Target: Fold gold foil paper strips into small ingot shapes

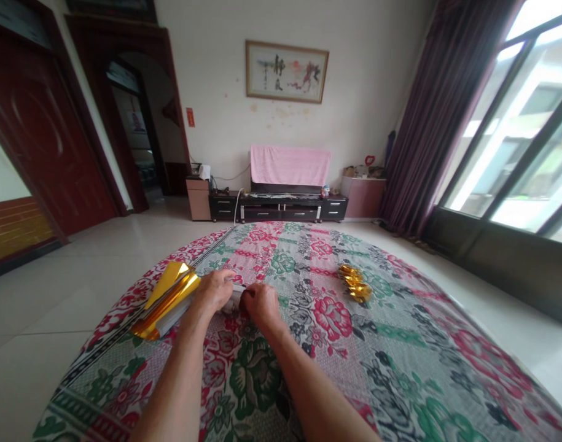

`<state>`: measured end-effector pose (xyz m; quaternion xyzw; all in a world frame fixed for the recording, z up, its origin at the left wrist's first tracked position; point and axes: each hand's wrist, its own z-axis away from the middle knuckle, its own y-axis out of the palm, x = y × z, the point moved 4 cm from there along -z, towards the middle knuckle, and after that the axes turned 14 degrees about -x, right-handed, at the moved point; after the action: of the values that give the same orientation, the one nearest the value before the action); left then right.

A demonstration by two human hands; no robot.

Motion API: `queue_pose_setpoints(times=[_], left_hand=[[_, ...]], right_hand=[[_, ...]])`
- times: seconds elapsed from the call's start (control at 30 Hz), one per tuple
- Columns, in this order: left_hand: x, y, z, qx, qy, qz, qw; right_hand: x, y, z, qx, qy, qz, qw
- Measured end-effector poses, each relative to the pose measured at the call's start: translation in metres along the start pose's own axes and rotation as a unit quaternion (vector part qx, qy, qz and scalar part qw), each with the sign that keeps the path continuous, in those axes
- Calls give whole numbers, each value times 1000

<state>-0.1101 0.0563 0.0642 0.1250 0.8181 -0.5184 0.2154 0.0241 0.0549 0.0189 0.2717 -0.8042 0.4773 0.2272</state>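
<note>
My left hand (214, 290) and my right hand (261, 303) are close together over the patterned tablecloth. Between them is a pale, silvery piece of foil paper (237, 293), its outline partly hidden by my fingers. My left fingers are bent over its left side, and my right fingers pinch its right end. Just left of my left hand lies a loosely curled stack of gold foil paper (167, 302), shiny on top with grey-white undersides. Several crumpled-looking folded gold foil pieces (355, 283) sit in a row to the right, apart from both hands.
The round table's floral tablecloth (400, 368) spreads beneath everything. Beyond it stands a low black TV cabinet (281, 212) with a pink cloth (290, 164) draped above. A purple curtain (428, 123) and windows are on the right, dark red doors (45, 123) on the left.
</note>
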Motion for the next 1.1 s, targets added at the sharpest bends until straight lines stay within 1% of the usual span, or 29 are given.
queue_pose_setpoints(times=[0.17, 0.23, 0.37, 0.43, 0.53, 0.7, 0.8, 0.87, 0.9, 0.97, 1.03, 1.07, 1.1], left_hand=[[-6, 0, 3, 10, -4, -4, 1000], [-8, 1, 3, 9, 14, -7, 1000], [-10, 4, 3, -6, 73, -17, 997], [-9, 6, 3, -5, 83, -20, 996], [-7, 7, 3, 3, 72, -23, 997], [-5, 10, 3, 23, 46, -25, 998], [-4, 11, 4, 21, 47, -36, 998], [-5, 8, 3, 2, 54, -51, 997], [-7, 6, 3, -16, 60, -61, 996], [-16, -2, 2, -70, 77, -71, 992], [-34, -11, 4, -144, 107, -35, 983], [-44, -14, 6, -171, 115, -1, 978], [-53, -15, 9, -189, 109, 33, 975]], right_hand=[[3, -4, 4, 1, -44, 3, 999], [3, -4, 4, 6, -61, -5, 998], [2, -4, 3, 31, -106, -36, 993], [0, -7, 4, 45, -124, -47, 990], [-8, -19, 3, 57, -130, -50, 989], [-30, -48, 2, 76, -135, -62, 986], [-46, -62, 1, 74, -106, -64, 990], [-56, -69, 2, 65, -82, -69, 992], [-60, -72, 2, 58, -66, -75, 993], [-69, -78, 3, 33, -43, -85, 995], [-77, -85, 4, -5, -24, -92, 995], [-81, -89, 4, -33, -13, -93, 995], [-85, -93, 4, -59, -3, -96, 994]])
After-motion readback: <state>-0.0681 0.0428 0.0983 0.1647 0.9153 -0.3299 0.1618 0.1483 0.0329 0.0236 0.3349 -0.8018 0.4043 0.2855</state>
